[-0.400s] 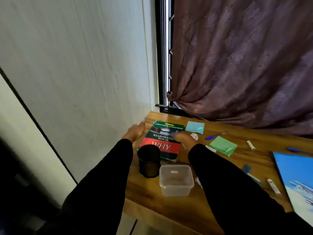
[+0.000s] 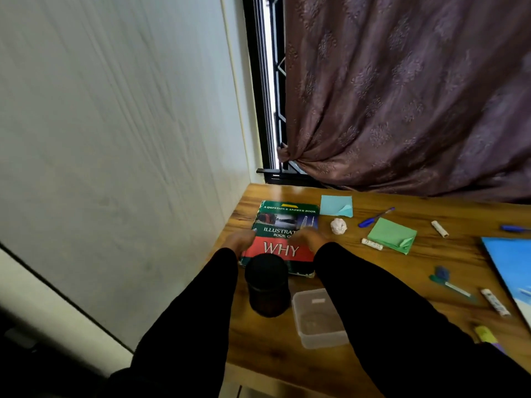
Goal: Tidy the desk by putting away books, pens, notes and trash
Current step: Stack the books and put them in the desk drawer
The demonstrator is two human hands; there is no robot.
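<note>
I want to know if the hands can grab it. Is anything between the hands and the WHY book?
Nothing visible. The left hand and right hand are already at the book. The black cup stands nearer, between the sleeves.

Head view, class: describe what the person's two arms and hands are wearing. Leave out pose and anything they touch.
Both arms are covered by long, plain black sleeves reaching to the wrists. The left hand and right hand are bare: no gloves can be seen. Both are motion-blurred, so rings or other small details cannot be told.

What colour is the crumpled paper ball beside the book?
White, seen in the head view: the paper ball lies right of the book.
</note>
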